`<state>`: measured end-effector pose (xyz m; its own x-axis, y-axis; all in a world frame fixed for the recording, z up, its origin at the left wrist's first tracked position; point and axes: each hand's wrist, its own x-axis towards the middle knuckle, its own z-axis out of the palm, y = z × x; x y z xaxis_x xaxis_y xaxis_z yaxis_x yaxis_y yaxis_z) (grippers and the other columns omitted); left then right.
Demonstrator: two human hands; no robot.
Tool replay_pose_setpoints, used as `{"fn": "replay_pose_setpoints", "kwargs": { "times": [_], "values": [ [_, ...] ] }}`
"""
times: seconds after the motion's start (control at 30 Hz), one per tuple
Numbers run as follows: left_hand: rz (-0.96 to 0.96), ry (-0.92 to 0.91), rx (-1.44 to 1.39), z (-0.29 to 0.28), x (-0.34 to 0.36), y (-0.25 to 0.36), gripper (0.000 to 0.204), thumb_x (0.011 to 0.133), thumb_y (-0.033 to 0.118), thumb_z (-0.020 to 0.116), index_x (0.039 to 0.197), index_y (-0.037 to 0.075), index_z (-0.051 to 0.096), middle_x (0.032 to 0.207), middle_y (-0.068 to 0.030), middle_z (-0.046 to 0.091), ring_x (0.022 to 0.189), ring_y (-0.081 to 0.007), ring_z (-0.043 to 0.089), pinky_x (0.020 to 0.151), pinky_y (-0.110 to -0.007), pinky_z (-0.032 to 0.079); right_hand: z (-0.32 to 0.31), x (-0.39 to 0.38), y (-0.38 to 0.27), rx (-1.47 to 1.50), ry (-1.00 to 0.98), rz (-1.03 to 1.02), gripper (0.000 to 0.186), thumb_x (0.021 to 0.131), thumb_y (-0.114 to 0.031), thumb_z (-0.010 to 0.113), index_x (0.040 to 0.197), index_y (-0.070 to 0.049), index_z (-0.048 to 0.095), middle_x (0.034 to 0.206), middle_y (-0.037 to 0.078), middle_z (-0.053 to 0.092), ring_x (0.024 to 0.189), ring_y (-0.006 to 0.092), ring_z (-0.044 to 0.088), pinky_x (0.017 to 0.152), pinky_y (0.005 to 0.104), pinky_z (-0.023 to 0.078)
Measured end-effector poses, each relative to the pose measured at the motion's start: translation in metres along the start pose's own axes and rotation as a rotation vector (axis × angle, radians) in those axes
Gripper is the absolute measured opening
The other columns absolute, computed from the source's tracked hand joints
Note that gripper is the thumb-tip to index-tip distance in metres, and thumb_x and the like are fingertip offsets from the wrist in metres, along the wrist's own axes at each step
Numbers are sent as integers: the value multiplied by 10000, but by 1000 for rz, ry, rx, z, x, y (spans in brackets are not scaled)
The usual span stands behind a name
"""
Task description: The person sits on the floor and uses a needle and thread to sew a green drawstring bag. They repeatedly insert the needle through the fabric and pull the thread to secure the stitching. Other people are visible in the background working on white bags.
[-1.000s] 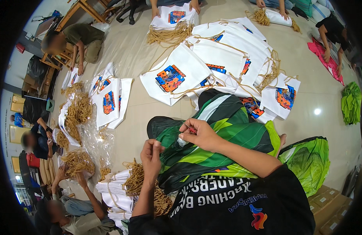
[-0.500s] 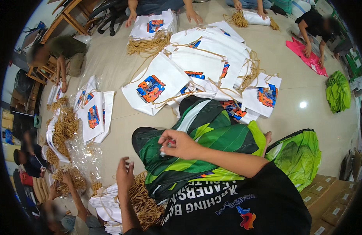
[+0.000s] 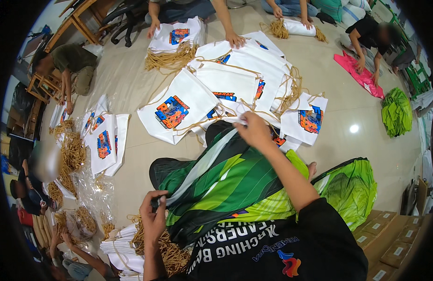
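Observation:
A green patterned jersey (image 3: 225, 173) with black panels and a pale grey-white band lies across my lap. Its banded edge runs taut between my two hands. My left hand (image 3: 153, 213) is closed in a pinch on the near left end of that edge. At the far end, my right hand (image 3: 255, 132) pinches the edge, just in front of the pile of white drawstring bags (image 3: 230, 79). These bags carry blue and orange prints and tan cords. Beside my left forearm is a stack of folded white bags (image 3: 122, 248) with bundled tan cords.
Another lime-green garment (image 3: 352, 189) lies to my right, near brown cardboard boxes (image 3: 389, 239). Farther right are a folded lime bundle (image 3: 396, 112) and a pink garment (image 3: 359, 75) under a co-worker's hands. More bags (image 3: 104, 145) and clear plastic lie left. Other people sit around.
My right hand has moved forward and right, drawing the jersey's edge out straight. My left hand has closed on the near end. Across from me, a co-worker's hand has come down onto the bag pile.

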<state>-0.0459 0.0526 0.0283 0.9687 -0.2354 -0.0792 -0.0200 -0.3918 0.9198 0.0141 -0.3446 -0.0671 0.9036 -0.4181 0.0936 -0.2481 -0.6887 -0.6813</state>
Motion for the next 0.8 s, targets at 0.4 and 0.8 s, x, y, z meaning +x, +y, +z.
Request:
{"fn": "replay_pose_setpoints", "kwargs": {
  "times": [0.4,0.8],
  "values": [
    [-13,209,418,-58,-9,-3,228,929,-25,732,1148,38,753,924,-97,663,867,-193,654,758,-287,538,18,11,112,463,-174,161,293,950,-203,770,1136,20,732,957,75,725,879,156,652,805,306,519],
    [-275,-383,771,-101,-44,-37,241,808,119,769,848,7,560,714,-210,595,700,-379,644,664,-483,482,-125,-93,118,1170,-570,-15,350,850,-228,886,981,-92,592,830,49,594,610,114,523,528,241,400]
  ]
}}
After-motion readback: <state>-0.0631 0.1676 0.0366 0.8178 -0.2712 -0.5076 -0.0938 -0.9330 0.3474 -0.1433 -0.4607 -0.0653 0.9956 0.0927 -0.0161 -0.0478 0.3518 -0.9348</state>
